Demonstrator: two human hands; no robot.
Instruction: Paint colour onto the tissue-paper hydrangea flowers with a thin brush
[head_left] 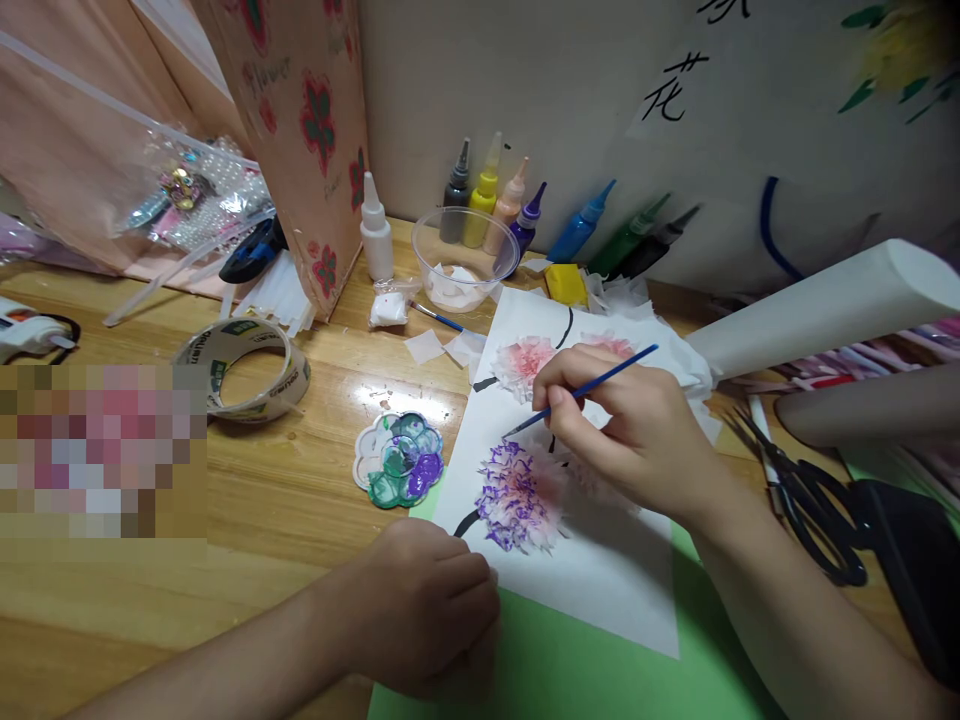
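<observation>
My right hand (622,425) pinches a thin blue paintbrush (600,382), its tip at the top of a purple-edged tissue flower (517,497) glued on white paper (600,580). Two pink tissue flowers (525,362) sit higher on the same sheet. My left hand (427,615) is curled into a loose fist and presses on the paper's lower left corner, on top of a green sheet (570,680). A flower-shaped palette (399,460) with green and purple paint lies just left of the paper.
Several paint bottles (517,210) line the wall behind a clear bowl (465,258). A tape roll (244,368), a white glue bottle (376,232) and a second brush (439,318) lie to the left. Black scissors (810,500) and a white paper roll (817,305) are on the right.
</observation>
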